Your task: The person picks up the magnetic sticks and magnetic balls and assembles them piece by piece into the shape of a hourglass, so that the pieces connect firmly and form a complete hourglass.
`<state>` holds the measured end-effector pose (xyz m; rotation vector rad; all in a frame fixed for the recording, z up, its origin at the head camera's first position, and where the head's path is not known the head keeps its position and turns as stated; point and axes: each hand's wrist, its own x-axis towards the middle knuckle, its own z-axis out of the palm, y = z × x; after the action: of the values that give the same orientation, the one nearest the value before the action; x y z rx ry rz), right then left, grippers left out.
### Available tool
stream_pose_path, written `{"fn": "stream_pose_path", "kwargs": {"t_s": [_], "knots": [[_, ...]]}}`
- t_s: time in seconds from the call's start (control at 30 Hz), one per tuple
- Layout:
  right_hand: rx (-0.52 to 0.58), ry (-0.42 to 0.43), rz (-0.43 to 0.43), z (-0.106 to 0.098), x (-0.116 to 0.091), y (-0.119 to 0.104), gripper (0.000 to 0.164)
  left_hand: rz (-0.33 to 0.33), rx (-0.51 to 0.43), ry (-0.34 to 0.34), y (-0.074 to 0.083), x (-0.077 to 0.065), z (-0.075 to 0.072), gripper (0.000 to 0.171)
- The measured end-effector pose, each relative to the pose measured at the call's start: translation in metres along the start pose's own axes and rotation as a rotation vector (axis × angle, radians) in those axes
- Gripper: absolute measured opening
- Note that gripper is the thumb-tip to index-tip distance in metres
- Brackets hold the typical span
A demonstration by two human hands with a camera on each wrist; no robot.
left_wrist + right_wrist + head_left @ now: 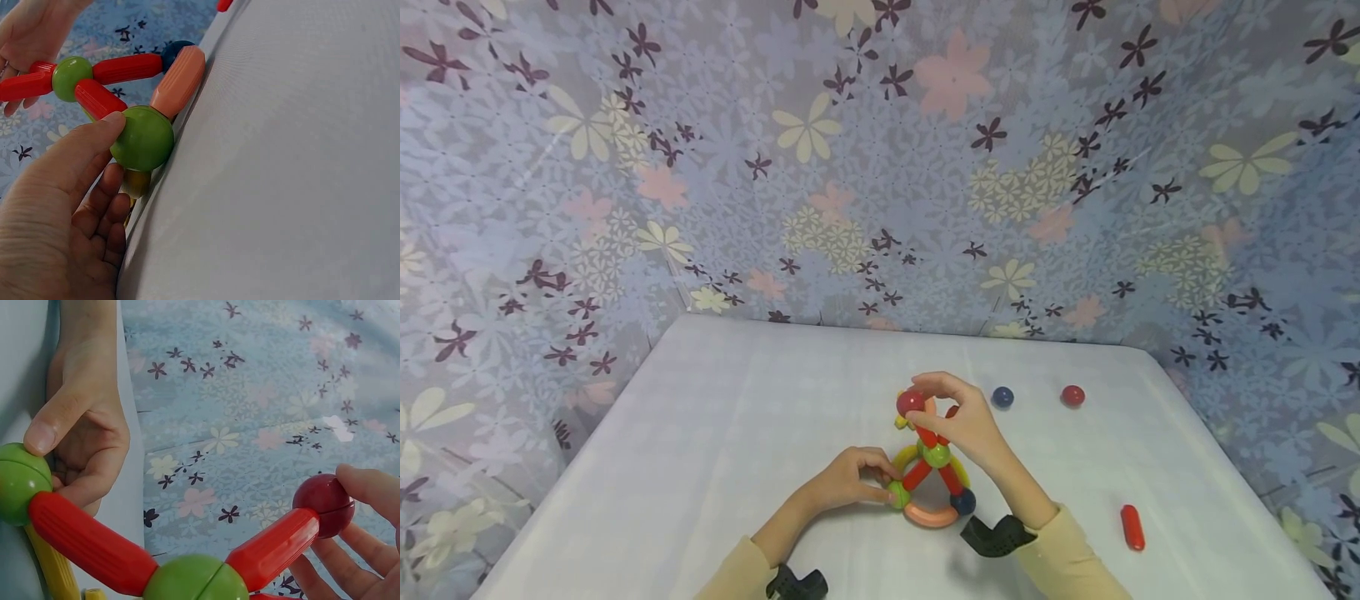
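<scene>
A magnetic ball-and-rod construction stands on the table. Its base has a green ball [898, 495], a dark blue ball [963, 502] and a curved orange rod [930, 517] between them. Red rods rise from these to an upper green ball [936, 454]. My left hand [850, 482] pinches the lower green ball between thumb and fingers. Higher up, my right hand [966, 421] holds a red ball [322, 505], which touches the end of a slanting red rod [275, 544]. Yellow pieces behind are partly hidden.
Behind the right hand lie a loose blue ball [1003, 397] and a second red ball [1072, 396]. One loose red rod [1132, 527] lies at the right. The white table [760, 392] ends at a flowered cloth [820, 167] at the back.
</scene>
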<state>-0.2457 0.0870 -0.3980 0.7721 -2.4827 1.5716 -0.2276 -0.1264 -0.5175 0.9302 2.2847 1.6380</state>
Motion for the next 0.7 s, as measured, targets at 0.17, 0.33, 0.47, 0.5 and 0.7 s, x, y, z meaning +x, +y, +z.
{"fn": "stream_pose_path", "kwargs": {"t_s": [0.17,0.33,0.47,0.5,0.7], "knots": [[0.006,-0.018,0.004,-0.0006,0.0012,-0.0005,0.038,0.006,-0.005,0.000,-0.0008,0.0001,0.0003,0.027],[-0.001,-0.033,-0.012,-0.0004,0.0021,-0.0010,0.038,0.001,-0.006,0.006,-0.0001,-0.0010,-0.0001,0.027],[-0.009,-0.039,-0.012,-0.0005,0.0027,-0.0008,0.039,0.024,-0.021,0.010,0.0000,-0.0013,-0.0004,0.025],[-0.009,-0.040,-0.011,-0.0008,0.0028,-0.0007,0.039,0.031,-0.023,0.015,-0.0004,-0.0011,-0.0004,0.023],[-0.014,-0.020,-0.006,-0.0075,0.0025,0.0019,0.033,0.033,-0.022,0.046,-0.0012,0.0008,-0.0006,0.017]]}}
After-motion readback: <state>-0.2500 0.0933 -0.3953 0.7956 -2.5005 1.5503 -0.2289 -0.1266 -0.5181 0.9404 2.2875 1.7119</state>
